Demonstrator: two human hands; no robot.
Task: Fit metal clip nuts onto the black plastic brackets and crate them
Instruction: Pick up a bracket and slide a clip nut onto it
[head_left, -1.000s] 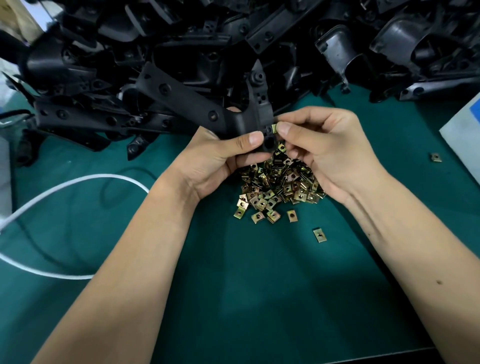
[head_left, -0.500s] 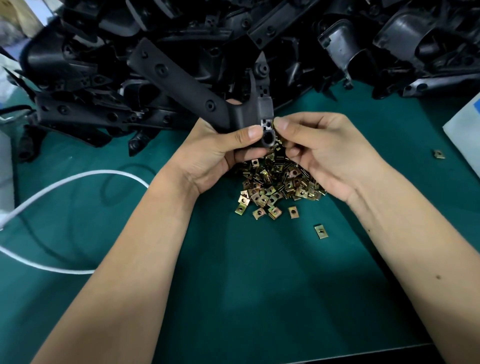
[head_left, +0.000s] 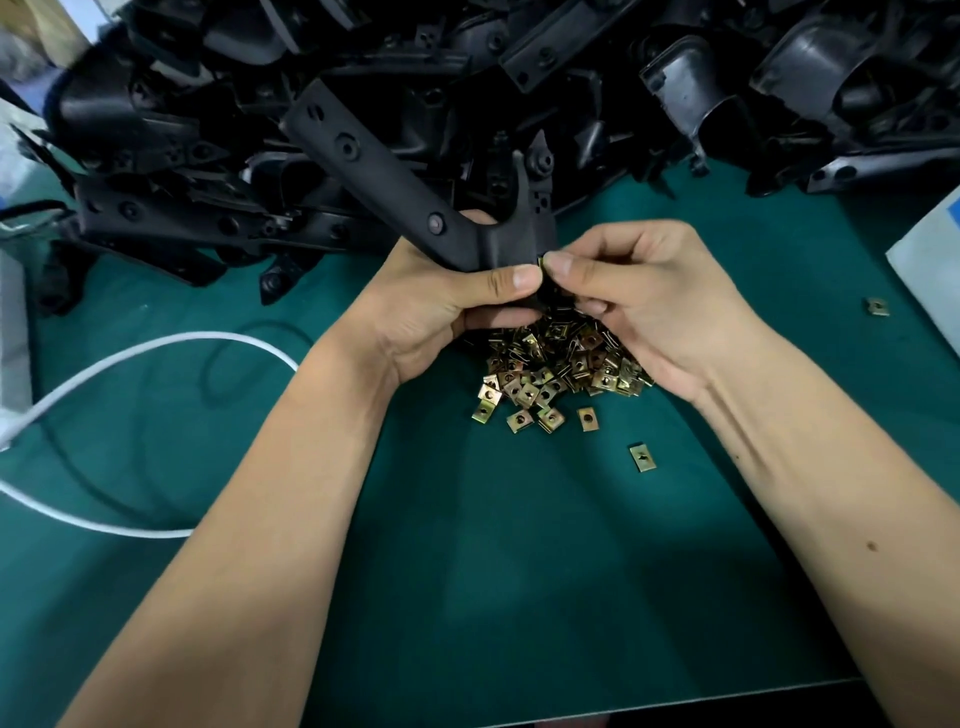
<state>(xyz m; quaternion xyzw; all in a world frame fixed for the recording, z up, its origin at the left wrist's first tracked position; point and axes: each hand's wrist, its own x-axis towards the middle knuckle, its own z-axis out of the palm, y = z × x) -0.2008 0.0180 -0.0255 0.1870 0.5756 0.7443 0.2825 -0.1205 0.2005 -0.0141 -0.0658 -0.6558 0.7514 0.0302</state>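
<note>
My left hand (head_left: 447, 306) grips a black plastic bracket (head_left: 395, 176) by its lower end, its long arm slanting up to the left over the table. My right hand (head_left: 644, 306) pinches a small brass-coloured clip nut (head_left: 541, 262) against the bracket's lower edge, thumb tip on it; most of the nut is hidden by the fingers. Below both hands lies a heap of clip nuts (head_left: 556, 369) on the green mat (head_left: 493, 571). A few loose nuts lie apart, one (head_left: 642, 457) to the lower right of the heap.
A large pile of black plastic brackets (head_left: 519, 78) fills the back of the table. A white cable (head_left: 130, 353) loops at the left. A stray nut (head_left: 877, 306) lies at the right beside a white and blue sheet (head_left: 930, 280).
The bracket has tipped and risen slightly in my left hand. My right thumb and fingers have closed in on the nut at the bracket's lower edge.
</note>
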